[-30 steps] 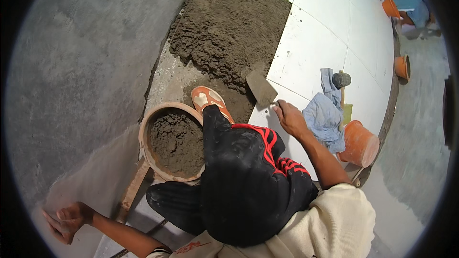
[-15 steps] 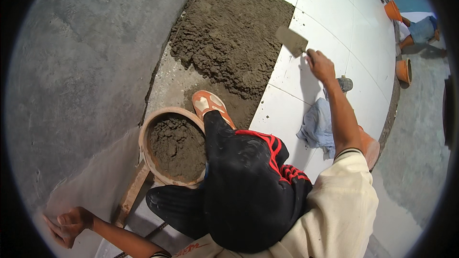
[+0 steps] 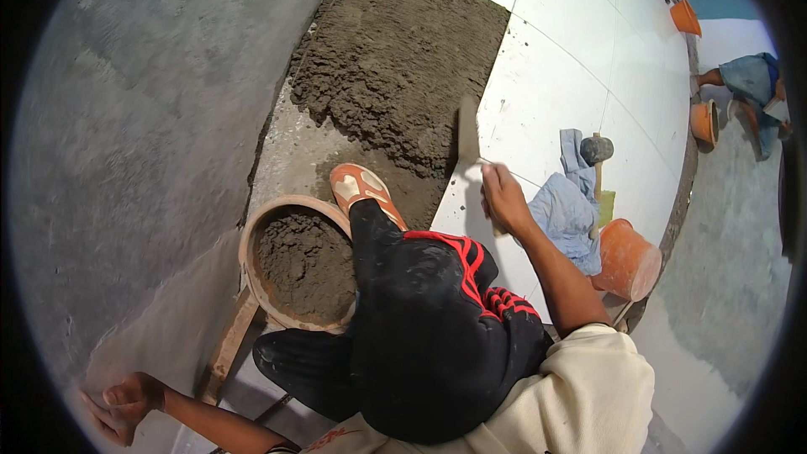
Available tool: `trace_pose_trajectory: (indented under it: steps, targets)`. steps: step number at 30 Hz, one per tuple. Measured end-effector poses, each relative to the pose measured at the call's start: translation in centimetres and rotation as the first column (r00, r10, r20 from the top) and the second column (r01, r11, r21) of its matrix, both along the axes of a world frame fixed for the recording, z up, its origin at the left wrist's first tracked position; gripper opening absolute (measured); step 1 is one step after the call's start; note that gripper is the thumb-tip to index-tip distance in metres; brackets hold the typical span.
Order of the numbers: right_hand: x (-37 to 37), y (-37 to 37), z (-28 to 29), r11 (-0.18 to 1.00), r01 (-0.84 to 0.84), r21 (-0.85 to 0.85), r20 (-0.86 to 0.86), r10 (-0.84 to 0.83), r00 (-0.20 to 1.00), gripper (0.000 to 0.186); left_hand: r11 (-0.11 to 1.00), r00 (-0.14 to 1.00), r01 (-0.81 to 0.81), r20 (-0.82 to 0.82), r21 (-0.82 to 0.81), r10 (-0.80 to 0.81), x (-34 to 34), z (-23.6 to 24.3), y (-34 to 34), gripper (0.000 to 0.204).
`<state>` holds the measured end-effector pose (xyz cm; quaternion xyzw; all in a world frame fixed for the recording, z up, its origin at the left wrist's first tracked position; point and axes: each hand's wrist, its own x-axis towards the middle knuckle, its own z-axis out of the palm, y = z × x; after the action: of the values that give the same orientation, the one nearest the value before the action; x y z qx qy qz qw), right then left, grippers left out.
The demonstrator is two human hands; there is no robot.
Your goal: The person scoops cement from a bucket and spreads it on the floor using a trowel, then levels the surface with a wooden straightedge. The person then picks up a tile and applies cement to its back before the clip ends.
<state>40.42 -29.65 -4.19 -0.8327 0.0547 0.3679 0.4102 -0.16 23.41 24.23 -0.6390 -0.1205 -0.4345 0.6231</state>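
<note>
In my right hand (image 3: 507, 199) is the handle of a trowel (image 3: 467, 128). Its blade stands nearly edge-on at the border between the wet mortar bed (image 3: 395, 50) and the white floor tiles (image 3: 551, 59). The mortar is smoother at the far end and lumpy along its near side. At the lower left, my left hand (image 3: 124, 408) is open, its fingers stretched out against the grey cement surface (image 3: 168, 160); nothing is in it. Between my hands, by my shoe (image 3: 367, 189), a round tub (image 3: 245, 252) holds more mortar (image 3: 304, 265).
On the tiles to the right lie a blue-grey cloth (image 3: 563, 214), a rubber mallet (image 3: 597, 149) and a tipped orange bucket (image 3: 629, 261). Farther right are two more orange buckets, one upright (image 3: 685, 17), one tilted (image 3: 704, 124). Another person (image 3: 748, 80) is at the far right.
My right hand has brought the trowel nearer and to the left, turning its blade from flat to edge-on. The mallet and orange bucket are now uncovered. My left hand stays in place.
</note>
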Motion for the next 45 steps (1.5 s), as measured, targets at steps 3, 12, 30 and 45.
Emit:
trace_pose_trajectory:
  steps: [3,12,30,45]
  targets:
    - [3.3,2.2,-2.1,0.954,0.25,0.164,-0.036,-0.248,0.968,0.045,0.983,1.0,-0.002,0.017,-0.181,0.005,0.3,-0.6,-0.6,0.041]
    - [1.5,5.2,-3.5,0.929,0.319,0.19,-0.162,-0.29,0.943,0.044,0.987,0.998,0.048,0.058,-0.156,-0.039,1.7,-1.0,-1.7,0.036]
    - [-3.3,7.6,-2.5,0.992,-0.016,0.123,-0.04,0.021,0.999,0.044,0.98,1.0,-0.019,0.02,-0.2,0.023,0.7,-1.5,-1.7,0.02]
    - [0.0,20.2,-6.9,0.955,-0.295,-0.041,0.217,0.296,0.93,0.05,0.977,1.0,0.004,0.015,-0.215,0.0,2.8,-1.9,-2.4,0.024]
